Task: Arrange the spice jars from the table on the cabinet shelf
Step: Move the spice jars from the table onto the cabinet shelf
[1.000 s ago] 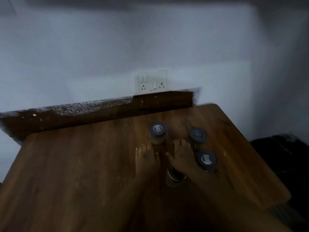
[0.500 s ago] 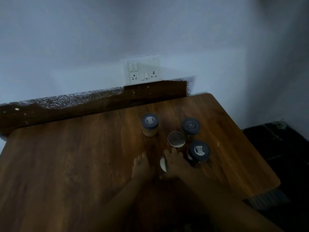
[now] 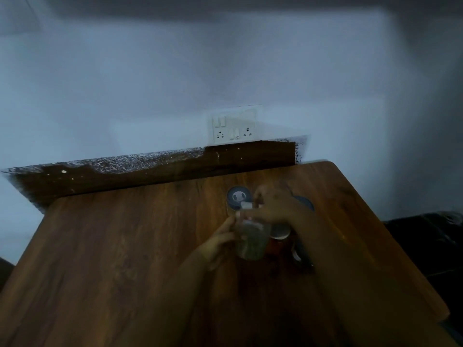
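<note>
**A:** Changed in the last half-second?

**B:** Yes. Starting at left: left hand (image 3: 220, 242), low on the surface (image 3: 125, 246) before, now raised, grip wrapped round the side of a clear jar (image 3: 251, 242). Jar up off the wood, blurred, held between both hands.

**A:** And further right?

**B:** Right hand (image 3: 278, 206) over the jar's top, fingers curled down on it, grip clamped there. Too blurred to tell lid from glass. Just behind, grey-lidded jar (image 3: 239, 196), standing where it stood before. Below the right hand, metal-lidded jar (image 3: 280, 232) on the surface. Beyond the knuckles, edge of a dark lid (image 3: 304, 202), mostly hidden.

**A:** Meaning for the task?

**B:** Probably one jar picked up and ready for carrying, the others waiting on the surface. No cabinet shelf in view, so no telling how far to go. Dim light throughout.
</note>
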{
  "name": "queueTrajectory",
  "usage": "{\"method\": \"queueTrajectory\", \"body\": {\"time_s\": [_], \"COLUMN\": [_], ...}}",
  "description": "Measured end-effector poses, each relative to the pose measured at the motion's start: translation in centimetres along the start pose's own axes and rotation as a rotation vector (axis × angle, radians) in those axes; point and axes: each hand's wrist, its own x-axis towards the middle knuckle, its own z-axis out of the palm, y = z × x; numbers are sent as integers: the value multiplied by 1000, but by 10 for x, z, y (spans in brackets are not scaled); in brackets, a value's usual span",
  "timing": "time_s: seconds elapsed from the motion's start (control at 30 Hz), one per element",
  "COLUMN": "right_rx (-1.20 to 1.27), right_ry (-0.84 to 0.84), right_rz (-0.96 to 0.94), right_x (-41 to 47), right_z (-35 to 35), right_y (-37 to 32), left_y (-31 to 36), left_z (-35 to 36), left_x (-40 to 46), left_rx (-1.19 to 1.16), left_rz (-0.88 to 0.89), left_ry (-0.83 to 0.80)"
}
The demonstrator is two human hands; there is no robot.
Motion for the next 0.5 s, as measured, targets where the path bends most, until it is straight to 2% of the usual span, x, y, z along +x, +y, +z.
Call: {"method": "queueTrajectory", "body": {"time_s": [0.13,0.23,0.37,0.43,0.5], "right_rx": [293,596,963,1089,1111], "right_ry": [177,288,203,199,215], "right_rz": [55,85,127,119,96], "right_x": [12,21,22,21,22], "right_z": [-21,-24,-21,-19,-18], "right_y": [-15,-12,-13,-20,-26], "left_y": [39,60,80,86,91], "left_z": [5,5,6,6,8], "left_x": [12,16,15,16,19], "left_rx": [17,-139,-353,-355,-292], "left_rz": [83,102,125,148,149], "left_ry": [20,118,132,134,144]}}
